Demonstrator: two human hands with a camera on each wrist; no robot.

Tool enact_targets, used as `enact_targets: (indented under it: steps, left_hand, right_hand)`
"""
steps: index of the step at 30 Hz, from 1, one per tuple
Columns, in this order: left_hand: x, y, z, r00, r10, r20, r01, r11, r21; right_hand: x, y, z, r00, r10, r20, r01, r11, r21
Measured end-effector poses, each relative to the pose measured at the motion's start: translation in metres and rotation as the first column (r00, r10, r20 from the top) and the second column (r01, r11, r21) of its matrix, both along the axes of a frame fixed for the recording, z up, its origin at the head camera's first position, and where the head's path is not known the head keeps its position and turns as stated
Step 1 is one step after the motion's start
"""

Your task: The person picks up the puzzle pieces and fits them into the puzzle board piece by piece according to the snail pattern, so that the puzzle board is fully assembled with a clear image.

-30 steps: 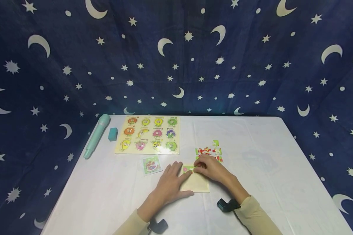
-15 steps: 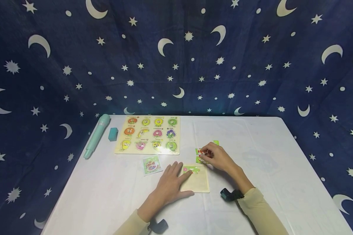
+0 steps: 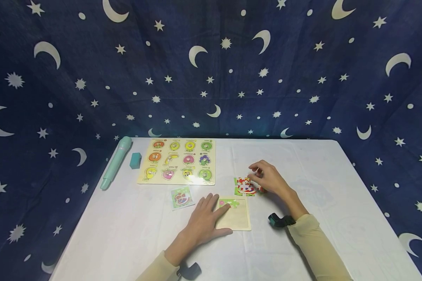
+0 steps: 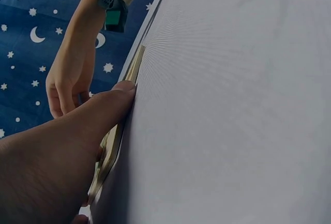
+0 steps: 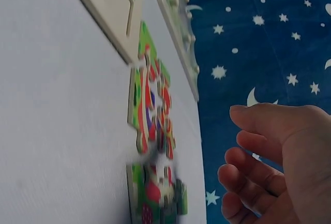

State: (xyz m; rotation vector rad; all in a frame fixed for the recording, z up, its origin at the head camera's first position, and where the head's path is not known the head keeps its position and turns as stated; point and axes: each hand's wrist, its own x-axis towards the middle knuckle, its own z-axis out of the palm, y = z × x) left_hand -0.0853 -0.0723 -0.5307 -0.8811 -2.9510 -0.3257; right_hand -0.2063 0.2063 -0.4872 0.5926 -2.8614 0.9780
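Observation:
In the head view my left hand [image 3: 204,220] lies with straight fingers spread on a shallow wooden puzzle tray [image 3: 239,221]. Its thumb lies along the near side, and its index fingertip touches green puzzle pieces [image 3: 234,203] at the tray's far edge. Beyond the tray lies a group of loose red, white and green jigsaw pieces [image 3: 245,186]. My right hand [image 3: 270,178] hovers over the right part of this group, fingers loosely bent. In the right wrist view nothing sits between its thumb and fingers, and loose pieces [image 5: 145,100] lie below. The hand hides some pieces in the head view.
A small picture card [image 3: 182,198] lies left of the tray. Behind it is a fruit knob-puzzle board [image 3: 179,180], with a teal block [image 3: 135,160] and a mint-green microphone-like stick [image 3: 115,164] farther left. A star-patterned cloth [image 3: 211,109] hangs behind the white table [image 3: 337,203].
My right hand has left the green piece at the tray's far edge and moved away and to the right, over the loose pieces. The left hand has stayed in place.

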Motion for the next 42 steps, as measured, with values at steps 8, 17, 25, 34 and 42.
enact_targets:
  steps: [8, 17, 25, 34, 42]
  left_hand:
    - [0.000, 0.000, 0.001, 1.000, 0.005, 0.003, -0.005, 1.000, 0.010]
    - [0.001, 0.000, 0.001, 1.000, 0.009, 0.022, -0.010, 1.000, 0.024]
    - [0.001, -0.001, 0.002, 1.000, 0.005, 0.011, -0.005, 1.000, 0.024]
    - [0.001, -0.001, 0.001, 1.000, 0.007, 0.014, -0.008, 1.000, 0.017]
    - [0.001, -0.001, 0.001, 1.000, 0.006, 0.006, -0.007, 1.000, 0.023]
  right_hand:
    - [-0.016, 0.014, -0.005, 0.998, -0.055, 0.034, 0.054, 0.998, 0.018]
    - [-0.029, 0.027, -0.017, 0.991, -0.094, 0.094, 0.089, 0.995, 0.054]
    - [-0.033, 0.032, -0.021, 0.987, -0.108, 0.115, 0.098, 0.991, 0.095]
    - [-0.035, 0.035, -0.025, 0.986, -0.084, 0.146, 0.070, 0.993, 0.097]
    - [-0.035, 0.035, -0.026, 0.981, -0.080, 0.178, 0.064, 0.994, 0.093]
